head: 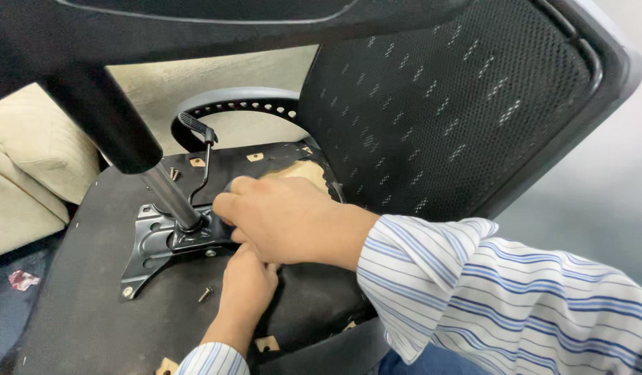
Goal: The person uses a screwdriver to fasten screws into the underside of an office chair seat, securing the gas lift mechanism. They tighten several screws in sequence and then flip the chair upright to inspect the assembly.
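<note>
The 2 hands met on the bottom of an office chair that lay flipped over. The left hand came up from below, its fingers curled and tucked under the other hand, so I could not tell what it pinched. The right hand lay on top, fingers bent and pressed down at the edge of the metal plate. What it gripped there was hidden.

Going from the left side: a pale cushion sat at the edge. Next came the seat bottom, dark and flat. The metal plate sat in the middle of it, just left of the hands. A shiny post stood up out of the plate and ran up and left into a fat black tube. So its long way went from the plate toward the top left corner. A thin bent lever with a black handle stuck up beside the post. To the right was the mesh chair back.

I think the job was about half done. 1 screw already sat in the plate's near corner. But 1 loose screw lay on the seat by the left wrist, and 2 more lay behind the post. Some plate holes looked empty.
</note>
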